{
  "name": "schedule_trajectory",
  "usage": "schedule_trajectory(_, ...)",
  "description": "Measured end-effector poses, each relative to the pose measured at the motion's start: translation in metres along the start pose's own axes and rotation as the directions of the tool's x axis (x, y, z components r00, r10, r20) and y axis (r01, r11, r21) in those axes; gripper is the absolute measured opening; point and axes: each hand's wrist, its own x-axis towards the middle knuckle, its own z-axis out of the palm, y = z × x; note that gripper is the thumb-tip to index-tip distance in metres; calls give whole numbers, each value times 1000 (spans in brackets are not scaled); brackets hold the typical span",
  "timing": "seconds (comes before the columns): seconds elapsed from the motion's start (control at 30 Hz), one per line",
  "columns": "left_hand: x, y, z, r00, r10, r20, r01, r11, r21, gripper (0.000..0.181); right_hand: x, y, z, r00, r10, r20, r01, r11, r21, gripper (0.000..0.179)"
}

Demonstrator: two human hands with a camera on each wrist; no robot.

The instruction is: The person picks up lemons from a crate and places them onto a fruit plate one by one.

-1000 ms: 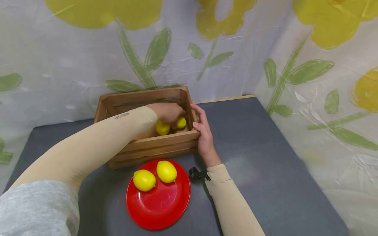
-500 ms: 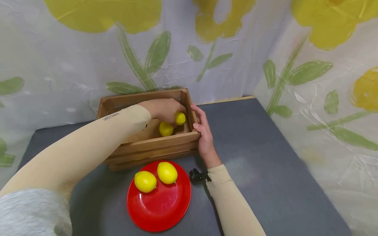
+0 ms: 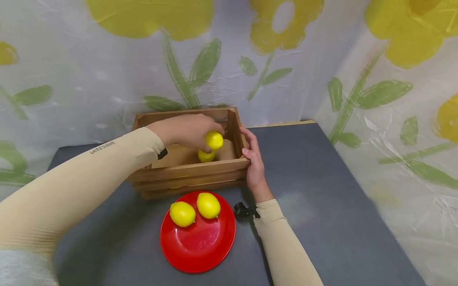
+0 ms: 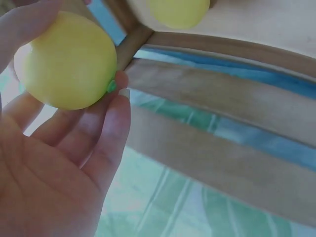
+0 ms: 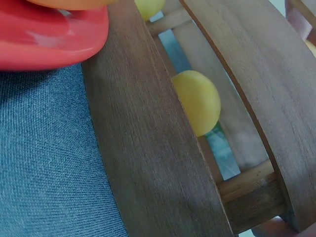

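My left hand (image 3: 187, 129) grips a yellow lemon (image 3: 214, 140) inside the right part of a slatted wooden crate (image 3: 193, 174). In the left wrist view, the thumb and curled fingers surround this lemon (image 4: 69, 61), its green tip showing. A second lemon (image 3: 206, 156) lies lower in the crate, partly hidden by the held one. My right hand (image 3: 255, 167) holds the crate's right end, thumb at the rim near the front corner and fingers along the outer side. Through the slats, the right wrist view shows a lemon (image 5: 198, 102).
In front of the crate, a red plate (image 3: 198, 254) bears two lemons, one on the left (image 3: 182, 214) and one on the right (image 3: 208, 205). The dark grey table (image 3: 315, 190) meets a flower-printed sheet (image 3: 118, 67) at the back.
My left hand has raised the lemon from near the crate's floor and drawn it a little left, above the other lemon. My right hand stays on the crate. The head view has shifted slightly.
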Motion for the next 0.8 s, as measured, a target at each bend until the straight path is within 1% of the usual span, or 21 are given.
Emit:
schedule_trajectory(0.27,-43,14,-13,998,-33,-47,33,999,0,59,6,3,-8,1000,0,-22,0,1000,1,66)
schedule_trajectory(0.37,-62,20,-15,997,-36,-72,37,999,17,58,9,3,-11,1000,-3,-23,3,1000,9,66)
schedule_trajectory(0.57,-99,36,-11,993,-28,-110,32,999,28,57,12,1,-16,1000,-12,-23,12,1000,16,67)
schedule_trajectory(0.7,-118,48,-6,991,-11,-136,18,998,55,57,14,-1,-19,999,-14,-31,15,1000,24,68)
schedule_trajectory(0.8,-128,57,0,991,2,-137,8,998,70,58,14,-3,-23,999,-18,-41,19,1000,21,68)
